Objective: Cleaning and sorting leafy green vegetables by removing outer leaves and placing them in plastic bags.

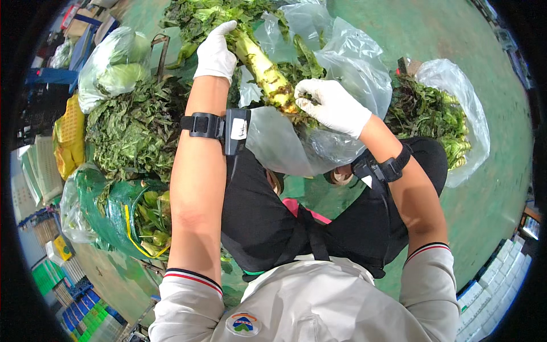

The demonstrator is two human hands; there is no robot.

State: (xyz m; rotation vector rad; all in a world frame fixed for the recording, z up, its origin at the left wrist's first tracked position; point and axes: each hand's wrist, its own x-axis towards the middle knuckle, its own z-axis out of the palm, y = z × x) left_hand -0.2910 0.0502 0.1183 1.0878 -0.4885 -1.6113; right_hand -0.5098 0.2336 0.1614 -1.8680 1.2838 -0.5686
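Note:
A celtuce (stem lettuce) slants across the space before me, its leafy top far and its thick pale stem toward me. Gripping it just below the leaves is my left hand, in a white glove with the thumb laid along the top. My right hand, gloved too, is at the butt end, fingers curled and pinching a small dark scrap of leaf. Brown scars ring the lower stem. Beneath both hands a clear plastic bag spreads open, with loose leaves lying in and over it.
Left of me lies a heap of leafy greens, with a bag of pale round vegetables behind it and a green mesh sack nearer. At right, more celtuce lies in a clear bag. White boxes line the far right.

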